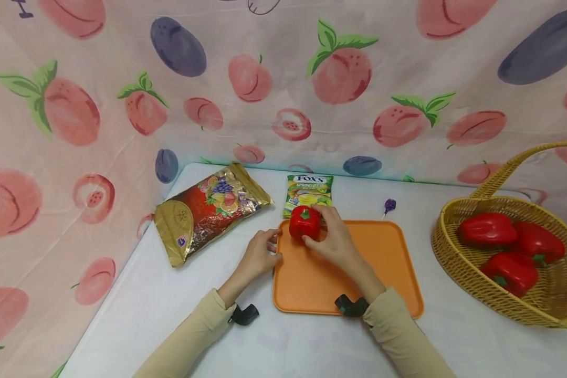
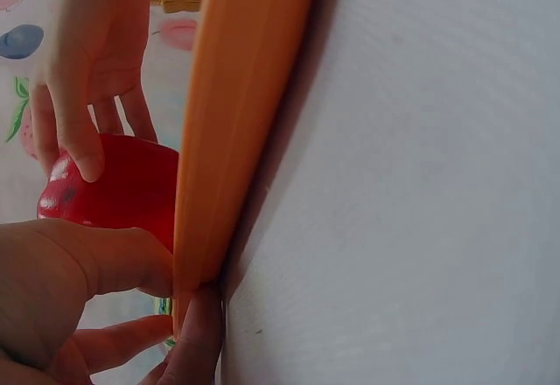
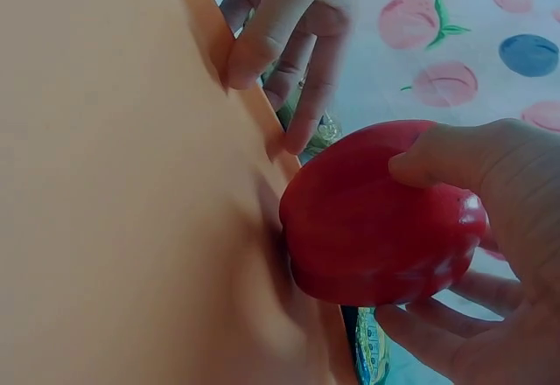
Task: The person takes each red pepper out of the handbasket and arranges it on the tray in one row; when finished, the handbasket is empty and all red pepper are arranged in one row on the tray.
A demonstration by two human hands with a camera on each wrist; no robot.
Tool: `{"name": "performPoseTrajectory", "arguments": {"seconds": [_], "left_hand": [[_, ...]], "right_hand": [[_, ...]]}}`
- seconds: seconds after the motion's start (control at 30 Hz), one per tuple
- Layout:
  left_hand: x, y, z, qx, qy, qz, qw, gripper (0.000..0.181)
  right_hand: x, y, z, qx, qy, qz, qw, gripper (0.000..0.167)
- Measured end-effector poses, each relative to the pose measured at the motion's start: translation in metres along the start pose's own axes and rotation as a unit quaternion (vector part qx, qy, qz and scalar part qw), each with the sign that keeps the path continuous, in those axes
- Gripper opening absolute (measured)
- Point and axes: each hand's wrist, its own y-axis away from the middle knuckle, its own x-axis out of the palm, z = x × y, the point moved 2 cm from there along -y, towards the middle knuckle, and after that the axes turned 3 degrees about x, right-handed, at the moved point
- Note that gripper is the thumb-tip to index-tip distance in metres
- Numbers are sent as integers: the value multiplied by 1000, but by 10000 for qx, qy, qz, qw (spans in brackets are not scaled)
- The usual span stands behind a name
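A red bell pepper (image 1: 304,224) with a green stem end is at the far left corner of the orange tray (image 1: 349,278). My right hand (image 1: 333,239) grips it from the right, thumb on one side and fingers on the other, as the right wrist view shows with the pepper (image 3: 376,219) against the tray. My left hand (image 1: 260,253) is at the tray's left edge. In the left wrist view its fingers (image 2: 197,337) pinch the rim near the corner, close to the pepper. Part of the left hand's grip is hidden in the head view.
A wicker basket (image 1: 472,283) with three red bell peppers (image 1: 510,273) stands at the right. Behind the tray lie a green Fox's candy bag (image 1: 309,190) and a purple lollipop (image 1: 389,206). To the left is a large gold and red packet (image 1: 212,210).
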Motion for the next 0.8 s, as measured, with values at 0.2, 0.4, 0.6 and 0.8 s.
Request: {"name": "performPoseTrajectory", "arguments": {"seconds": [0.2, 0.4, 0.6, 0.8], "left_hand": [[0, -1, 0, -106, -1, 10, 9999, 60], [0, 0, 0, -90, 11, 16, 10000, 60], [1, 0, 2, 99, 9, -67, 9999, 59], [1, 0, 2, 53, 66, -31, 10000, 59]], "right_hand": [[2, 0, -1, 37, -136, 48, 9999, 74], [4, 0, -3, 30, -315, 101, 9994, 75], [5, -1, -6, 113, -442, 92, 9989, 75], [6, -1, -6, 124, -442, 109, 9989, 75]]}}
